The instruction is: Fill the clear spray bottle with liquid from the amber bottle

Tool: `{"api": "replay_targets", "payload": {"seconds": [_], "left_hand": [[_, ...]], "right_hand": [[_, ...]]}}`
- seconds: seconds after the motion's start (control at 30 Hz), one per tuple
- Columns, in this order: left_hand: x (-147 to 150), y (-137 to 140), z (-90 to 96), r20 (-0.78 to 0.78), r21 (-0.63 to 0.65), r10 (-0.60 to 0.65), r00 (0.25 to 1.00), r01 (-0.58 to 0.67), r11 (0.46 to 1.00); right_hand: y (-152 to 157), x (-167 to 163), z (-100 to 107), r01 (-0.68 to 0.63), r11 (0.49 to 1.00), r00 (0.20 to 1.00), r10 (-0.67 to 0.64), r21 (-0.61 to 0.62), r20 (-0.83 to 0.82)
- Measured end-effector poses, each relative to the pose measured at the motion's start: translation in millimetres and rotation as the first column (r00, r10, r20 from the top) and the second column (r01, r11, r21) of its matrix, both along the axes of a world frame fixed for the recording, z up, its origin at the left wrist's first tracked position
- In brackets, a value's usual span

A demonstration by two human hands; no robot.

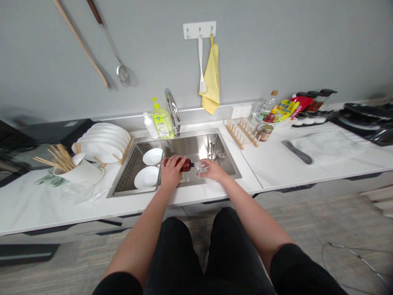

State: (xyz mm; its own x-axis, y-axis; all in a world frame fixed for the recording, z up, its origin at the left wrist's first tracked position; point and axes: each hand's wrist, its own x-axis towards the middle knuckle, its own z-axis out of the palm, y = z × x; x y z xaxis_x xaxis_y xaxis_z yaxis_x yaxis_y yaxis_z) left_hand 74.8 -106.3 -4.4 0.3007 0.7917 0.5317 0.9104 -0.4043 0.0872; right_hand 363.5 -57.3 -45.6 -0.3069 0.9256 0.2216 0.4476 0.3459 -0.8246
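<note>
You can read no text here. The yellow-green soap bottle [162,121] by the tap carries a label with print too small to make out, and the yellow packet [285,108] on the surface at right shows blue characters, also blurred.

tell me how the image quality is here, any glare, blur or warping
Head view: even, soft light; the ladle and wooden spoon cast faint shadows on the wall. The steel sink shows bright glare on its back wall. Wide-lens warping bends the counter edge, and the corners smear. The left hand on the brown bottle and the right hand are fairly sharp.
</note>
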Motion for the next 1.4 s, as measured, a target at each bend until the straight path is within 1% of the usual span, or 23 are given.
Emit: {"api": "replay_targets", "payload": {"seconds": [0.5, 0.93, 1.23, 1.4], "left_hand": [[0.2, -0.4, -0.2, -0.007, 0.011, -0.002, 1.0, 0.002, 1.0], [1.1, -0.7, 0.5, -0.012, 0.007, 0.004, 1.0, -0.004, 1.0], [1.2, -0.4, -1.6, 0.014, 0.012, -0.007, 1.0, 0.007, 1.0], [1.6, -1.3, -0.6, -0.009, 0.01, 0.008, 1.0, -0.008, 1.0]], "right_hand": [[-1.0, 0.6, 3.2, -0.008, 1.0, 1.0, 0.008, 0.002, 0.006], [0.1, 1.3, -0.2, -0.015, 1.0, 1.0, 0.015, 0.01, 0.011], [0.8, 1.4, -1.8, -0.015, 1.0, 1.0, 0.015, 0.009, 0.008], [0.4, 1.4, 0.2, -0.012, 1.0, 1.0, 0.012, 0.007, 0.023]]}}
